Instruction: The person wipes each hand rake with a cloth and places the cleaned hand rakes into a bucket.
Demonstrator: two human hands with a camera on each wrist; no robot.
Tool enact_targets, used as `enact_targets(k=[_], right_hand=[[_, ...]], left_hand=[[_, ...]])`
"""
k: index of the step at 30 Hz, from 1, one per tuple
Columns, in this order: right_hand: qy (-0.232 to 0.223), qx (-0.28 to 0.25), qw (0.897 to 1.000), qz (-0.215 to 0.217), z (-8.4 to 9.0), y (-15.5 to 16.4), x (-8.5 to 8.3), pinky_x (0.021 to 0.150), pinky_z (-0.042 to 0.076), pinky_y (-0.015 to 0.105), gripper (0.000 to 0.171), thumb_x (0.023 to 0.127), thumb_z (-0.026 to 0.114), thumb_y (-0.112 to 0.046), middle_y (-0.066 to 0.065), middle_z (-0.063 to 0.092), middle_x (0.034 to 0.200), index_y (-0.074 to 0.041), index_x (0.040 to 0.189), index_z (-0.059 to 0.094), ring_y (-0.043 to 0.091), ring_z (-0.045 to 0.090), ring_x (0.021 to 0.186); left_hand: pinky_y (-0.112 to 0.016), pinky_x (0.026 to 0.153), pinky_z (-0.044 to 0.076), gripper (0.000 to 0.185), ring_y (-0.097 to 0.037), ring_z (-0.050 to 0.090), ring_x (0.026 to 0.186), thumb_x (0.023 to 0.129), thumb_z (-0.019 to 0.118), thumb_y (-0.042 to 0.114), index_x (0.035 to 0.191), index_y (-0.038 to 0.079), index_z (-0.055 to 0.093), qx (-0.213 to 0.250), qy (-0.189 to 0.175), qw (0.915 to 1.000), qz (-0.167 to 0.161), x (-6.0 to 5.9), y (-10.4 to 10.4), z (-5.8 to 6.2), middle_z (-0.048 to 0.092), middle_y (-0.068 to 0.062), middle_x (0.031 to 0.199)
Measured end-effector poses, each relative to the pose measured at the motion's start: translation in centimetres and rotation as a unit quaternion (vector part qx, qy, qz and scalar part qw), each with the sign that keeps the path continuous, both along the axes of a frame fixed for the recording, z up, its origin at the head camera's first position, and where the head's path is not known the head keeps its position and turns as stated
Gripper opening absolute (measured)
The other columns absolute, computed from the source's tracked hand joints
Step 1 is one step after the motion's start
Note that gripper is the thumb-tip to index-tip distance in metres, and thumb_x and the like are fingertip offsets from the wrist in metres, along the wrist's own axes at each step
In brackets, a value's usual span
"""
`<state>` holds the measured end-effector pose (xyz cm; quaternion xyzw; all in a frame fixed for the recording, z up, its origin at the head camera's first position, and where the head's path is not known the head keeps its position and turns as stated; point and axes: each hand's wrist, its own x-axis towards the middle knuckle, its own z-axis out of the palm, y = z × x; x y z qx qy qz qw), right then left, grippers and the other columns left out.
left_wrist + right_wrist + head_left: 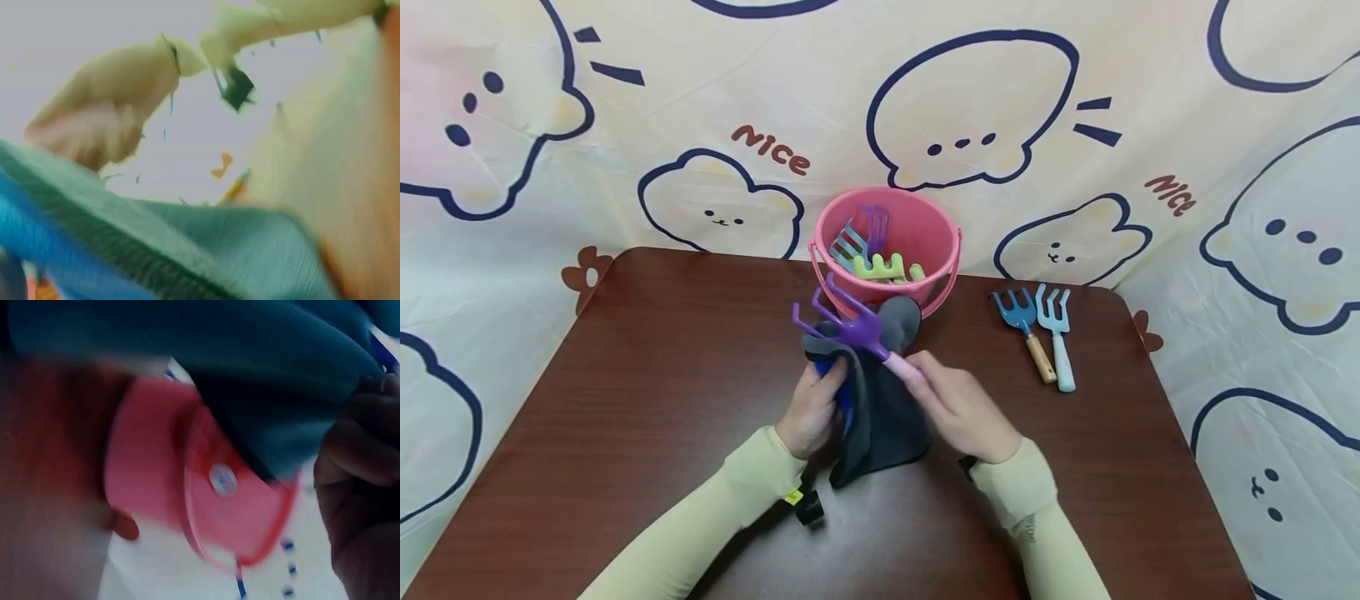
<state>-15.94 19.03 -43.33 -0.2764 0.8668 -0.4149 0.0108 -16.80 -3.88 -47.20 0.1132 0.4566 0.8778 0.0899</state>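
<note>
Over the middle of the brown table (625, 400), my right hand (958, 404) grips the pink handle of a purple toy rake (850, 321), tines pointing up and left. My left hand (812, 408) grips a dark grey cloth (883, 408) with a blue side, bunched around the rake's neck. Behind them stands a pink bucket (925, 229) holding a blue rake, a purple tool and a green rake. The left wrist view is blurred, showing teal and blue cloth (156, 250). In the blurred right wrist view the cloth (250, 369) hangs over the pink bucket (206, 487).
Two small toy forks lie right of the bucket: a blue fork (1026, 329) with a wooden handle and a light blue fork (1058, 333) with a white handle. A cartoon-printed sheet (625, 125) hangs behind the table. A small black object (808, 506) lies near my left sleeve.
</note>
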Motion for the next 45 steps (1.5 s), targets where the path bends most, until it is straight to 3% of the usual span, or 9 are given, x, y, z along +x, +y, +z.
enact_targets(k=[5,7,11,14,16,19,25,37,45], right_hand=[[-0.024,0.039,0.998,0.035,-1.0,-2.6,0.1,0.056,0.047,0.024,0.013,0.109,0.048,-0.017,-0.006,0.054,0.074,-0.012,0.121,0.053,0.005,0.052,0.062],[-0.019,0.052,0.997,0.047,-1.2,-2.9,0.2,0.06,0.05,0.025,0.016,0.106,0.05,-0.012,-0.005,0.059,0.074,-0.011,0.121,0.053,0.005,0.055,0.064],[0.038,0.054,0.997,0.038,-1.0,-2.3,0.1,0.063,0.049,0.023,0.011,0.103,0.056,-0.011,-0.006,0.063,0.072,-0.013,0.102,0.066,0.002,0.056,0.065],[0.097,-0.015,0.995,-0.013,-0.4,-1.3,0.0,0.055,0.045,0.024,0.021,0.104,0.059,-0.012,-0.004,0.058,0.066,-0.014,0.085,0.067,0.005,0.051,0.06],[0.107,-0.087,0.99,-0.038,-0.1,-0.8,0.1,0.05,0.044,0.024,0.018,0.105,0.059,-0.013,0.001,0.057,0.064,-0.011,0.089,0.067,0.008,0.05,0.056],[0.088,-0.154,0.984,-0.03,0.1,-0.6,0.2,0.049,0.045,0.025,0.013,0.107,0.056,-0.014,0.005,0.056,0.065,-0.007,0.102,0.066,0.01,0.051,0.056],[0.1,-0.126,0.987,-0.028,0.3,-0.9,0.5,0.055,0.047,0.025,0.016,0.105,0.057,-0.004,0.002,0.059,0.067,-0.007,0.095,0.069,0.009,0.052,0.06],[0.075,-0.133,0.986,-0.071,0.3,-0.4,0.3,0.048,0.05,0.027,0.021,0.104,0.057,-0.001,0.002,0.063,0.065,-0.007,0.087,0.067,0.009,0.055,0.051],[0.069,-0.17,0.977,-0.107,0.9,0.5,0.3,0.043,0.048,0.025,0.023,0.106,0.054,-0.002,0.005,0.065,0.063,-0.004,0.086,0.065,0.008,0.057,0.044]], left_hand=[[-0.023,0.102,0.049,0.016,-0.009,0.061,0.112,0.103,0.063,0.011,0.116,0.019,0.058,-0.016,0.018,0.9969,0.075,-0.3,0.9,0.5,0.066,0.008,0.115],[-0.025,0.104,0.049,0.022,-0.012,0.061,0.114,0.101,0.063,0.003,0.116,0.018,0.06,-0.042,0.023,0.9961,0.074,-0.5,0.9,0.4,0.067,0.007,0.117],[-0.029,0.107,0.049,0.026,-0.016,0.062,0.117,0.1,0.063,0.001,0.124,0.009,0.059,-0.134,0.05,0.9886,0.048,-0.6,0.6,0.1,0.067,0.001,0.122],[-0.04,0.11,0.049,0.034,-0.022,0.064,0.12,0.101,0.064,0.006,0.134,0.001,0.057,-0.215,0.096,0.9719,0.013,-0.6,0.4,0.1,0.067,-0.009,0.13],[-0.048,0.111,0.048,0.04,-0.027,0.064,0.123,0.102,0.065,0.009,0.139,-0.002,0.055,-0.248,0.128,0.96,-0.021,-0.6,0.4,0.2,0.066,-0.015,0.135],[-0.052,0.111,0.048,0.04,-0.029,0.065,0.121,0.102,0.065,0.011,0.139,-0.001,0.057,-0.279,0.182,0.9405,-0.069,-0.5,0.5,0.2,0.066,-0.017,0.135],[-0.045,0.107,0.053,0.032,-0.029,0.07,0.115,0.104,0.06,0.006,0.135,-0.001,0.061,-0.312,0.265,0.9085,-0.084,-0.3,1.2,-0.2,0.07,-0.017,0.129],[-0.054,0.111,0.047,0.039,-0.032,0.064,0.127,0.11,0.05,0.018,0.146,0.003,0.049,-0.349,0.237,0.8961,-0.137,-0.1,1.6,-0.8,0.061,-0.017,0.143],[-0.051,0.112,0.048,0.041,-0.026,0.064,0.125,0.111,0.047,0.023,0.147,0.005,0.047,-0.392,0.258,0.866,-0.171,0.0,2.0,-1.6,0.063,-0.013,0.139]])
